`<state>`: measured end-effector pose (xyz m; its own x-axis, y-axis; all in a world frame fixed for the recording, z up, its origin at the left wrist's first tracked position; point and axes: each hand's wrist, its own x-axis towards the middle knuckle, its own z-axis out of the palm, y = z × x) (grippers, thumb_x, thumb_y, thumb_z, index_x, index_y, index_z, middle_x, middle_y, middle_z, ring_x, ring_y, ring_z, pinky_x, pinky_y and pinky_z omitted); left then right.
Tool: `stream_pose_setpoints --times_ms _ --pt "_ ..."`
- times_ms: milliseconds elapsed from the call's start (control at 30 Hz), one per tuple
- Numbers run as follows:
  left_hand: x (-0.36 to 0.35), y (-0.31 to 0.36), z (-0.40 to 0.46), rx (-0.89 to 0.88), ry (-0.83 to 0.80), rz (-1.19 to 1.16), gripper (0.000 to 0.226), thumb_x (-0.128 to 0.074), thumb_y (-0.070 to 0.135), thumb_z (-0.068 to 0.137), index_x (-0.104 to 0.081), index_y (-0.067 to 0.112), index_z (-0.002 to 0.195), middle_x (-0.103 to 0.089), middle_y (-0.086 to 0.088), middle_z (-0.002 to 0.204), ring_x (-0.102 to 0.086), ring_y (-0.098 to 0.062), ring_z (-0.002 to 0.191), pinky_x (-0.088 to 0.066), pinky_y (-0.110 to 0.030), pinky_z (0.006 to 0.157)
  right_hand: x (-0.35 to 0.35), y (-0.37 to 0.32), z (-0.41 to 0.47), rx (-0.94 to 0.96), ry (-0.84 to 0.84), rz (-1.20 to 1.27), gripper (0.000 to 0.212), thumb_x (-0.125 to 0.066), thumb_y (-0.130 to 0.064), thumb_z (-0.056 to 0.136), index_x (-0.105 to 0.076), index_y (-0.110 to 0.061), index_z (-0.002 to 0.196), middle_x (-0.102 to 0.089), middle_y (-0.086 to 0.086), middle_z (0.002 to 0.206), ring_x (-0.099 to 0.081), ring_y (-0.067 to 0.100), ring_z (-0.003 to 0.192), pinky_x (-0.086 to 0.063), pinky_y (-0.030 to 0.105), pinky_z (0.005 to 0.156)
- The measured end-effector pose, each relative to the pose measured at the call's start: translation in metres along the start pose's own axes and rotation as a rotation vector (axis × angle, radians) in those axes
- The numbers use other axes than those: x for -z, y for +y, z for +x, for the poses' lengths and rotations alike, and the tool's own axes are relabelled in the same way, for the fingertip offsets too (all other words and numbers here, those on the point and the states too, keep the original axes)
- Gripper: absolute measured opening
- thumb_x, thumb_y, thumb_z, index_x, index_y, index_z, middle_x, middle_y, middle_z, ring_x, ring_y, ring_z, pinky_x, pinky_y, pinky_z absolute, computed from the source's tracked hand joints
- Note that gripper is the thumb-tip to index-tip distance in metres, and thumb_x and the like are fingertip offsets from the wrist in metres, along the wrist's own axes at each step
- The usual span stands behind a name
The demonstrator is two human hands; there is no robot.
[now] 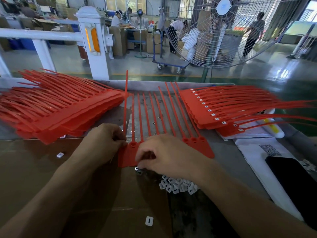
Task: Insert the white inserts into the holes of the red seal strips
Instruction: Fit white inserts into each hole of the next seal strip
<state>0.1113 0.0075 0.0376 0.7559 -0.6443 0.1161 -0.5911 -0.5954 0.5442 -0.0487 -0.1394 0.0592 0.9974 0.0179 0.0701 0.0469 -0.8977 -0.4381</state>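
Filled strips (214,110) are stacked toward the tabletop's right edge; more wait left. The left hand (104,140) pinches the current strip (127,156); the right hand (164,155) pinches an insert (138,170).

The grey metal worktop (228,157) carried brown cardboard (34,169) on its left, two stacks of red seal strips (60,114), one left and one right, and a row of strips laid flat between them. A heap of white inserts (178,184) lay near the front, a black phone (295,177) on white paper (253,155) at right.
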Motion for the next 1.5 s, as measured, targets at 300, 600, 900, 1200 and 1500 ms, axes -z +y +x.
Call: stream_pose_setpoints --times_ms 300,600,900,1200,1500 --pt "-0.002 0.001 -0.001 0.016 0.006 -0.010 0.012 -0.080 0.020 0.083 -0.073 0.030 0.083 -0.070 0.012 0.084 -0.062 -0.001 0.078 -0.043 -0.022 0.065 -0.004 -0.009 0.009 -0.037 -0.126 -0.040 0.010 -0.073 -0.032 0.094 -0.072 -0.025 0.101 -0.063 -0.012 0.103 -0.058 0.008 0.097 -0.045 0.025 0.081" --pt "-0.001 0.003 -0.003 0.006 0.008 -0.008 0.010 -0.078 0.022 0.085 -0.072 0.030 0.084 -0.069 0.013 0.087 -0.060 0.001 0.080 -0.042 -0.020 0.064 -0.008 -0.007 -0.002 -0.027 -0.099 -0.024 0.008 -0.068 -0.032 0.097 -0.067 -0.024 0.099 -0.062 -0.010 0.103 -0.057 0.009 0.097 -0.051 0.036 0.089" --pt "0.000 0.004 -0.004 -0.021 0.048 -0.004 0.008 -0.072 0.031 0.091 -0.070 0.034 0.084 -0.067 0.015 0.085 -0.061 0.000 0.078 -0.045 -0.024 0.064 -0.012 -0.004 -0.009 0.056 -0.043 -0.015 0.005 -0.067 -0.028 0.097 -0.063 -0.028 0.101 -0.063 -0.014 0.101 -0.056 0.003 0.093 -0.045 0.022 0.082" --pt "0.000 0.011 -0.008 -0.183 0.137 -0.108 0.007 -0.073 0.032 0.089 -0.070 0.035 0.084 -0.068 0.021 0.077 -0.063 0.005 0.077 -0.046 -0.021 0.064 -0.015 0.015 -0.007 -0.166 0.135 0.360 0.015 -0.069 -0.018 0.097 -0.069 -0.033 0.099 -0.068 -0.019 0.099 -0.064 -0.008 0.094 -0.050 0.016 0.077" --pt "-0.007 0.030 -0.017 -0.419 0.060 -0.248 0.019 -0.078 0.013 0.086 -0.073 0.032 0.090 -0.069 0.020 0.087 -0.062 0.001 0.078 -0.041 -0.007 0.068 -0.009 0.026 -0.003 -0.327 0.346 0.906 0.017 -0.068 -0.016 0.091 -0.073 -0.028 0.102 -0.075 -0.006 0.089 -0.071 0.006 0.080 -0.053 0.020 0.066"
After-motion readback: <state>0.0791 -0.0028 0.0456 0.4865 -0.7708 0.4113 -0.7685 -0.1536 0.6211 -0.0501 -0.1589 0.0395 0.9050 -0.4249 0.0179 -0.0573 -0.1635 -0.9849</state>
